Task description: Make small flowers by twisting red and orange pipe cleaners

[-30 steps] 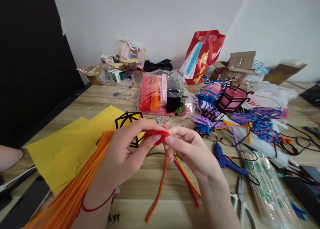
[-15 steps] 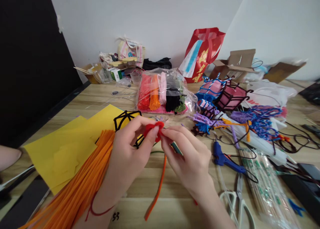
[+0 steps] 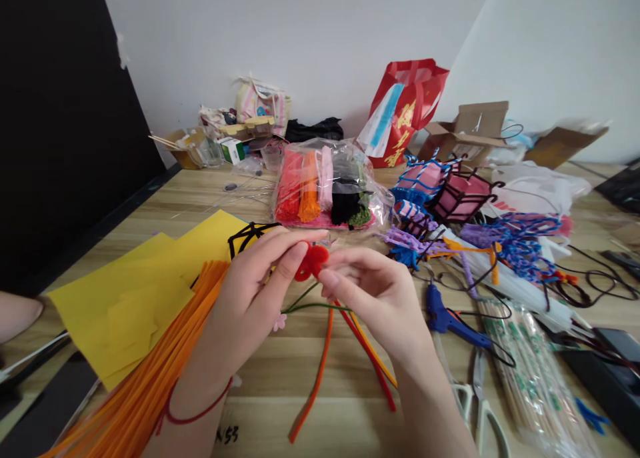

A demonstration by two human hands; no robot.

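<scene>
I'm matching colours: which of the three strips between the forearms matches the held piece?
The red strip, in the middle: same colour as the held piece; the orange strip lies left, the yellow-orange strip right.

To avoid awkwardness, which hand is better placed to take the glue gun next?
Right hand, probably: the glue gun lies on that side. The left hand is farther; both hold the red piece.
</scene>
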